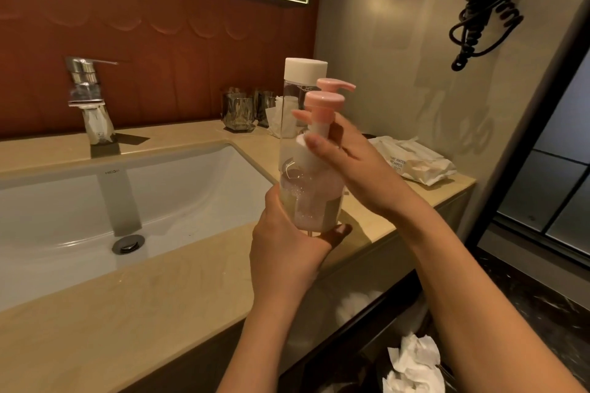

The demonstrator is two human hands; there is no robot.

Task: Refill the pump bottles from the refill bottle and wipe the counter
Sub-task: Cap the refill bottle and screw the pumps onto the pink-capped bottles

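Pump bottle (314, 201): part-filled, gripped by left hand (287, 246), collar pinched by right hand (357, 169). Refill bottle (306, 70) capped. Tabletop (127, 297) wipe seemingly outstanding.

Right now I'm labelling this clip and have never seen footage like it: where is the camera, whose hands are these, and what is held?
No machine here. One camera on the person's head looks down at their own bare hands. The left hand grips the base of a clear pump bottle holding pinkish liquid; the right hand curls round its white collar under the pink pump. Behind it stand a clear refill bottle with a white cap and a second pink pump head. On the beige counter lie a pack of wipes and faceted glasses, beside a white sink with a chrome faucet.
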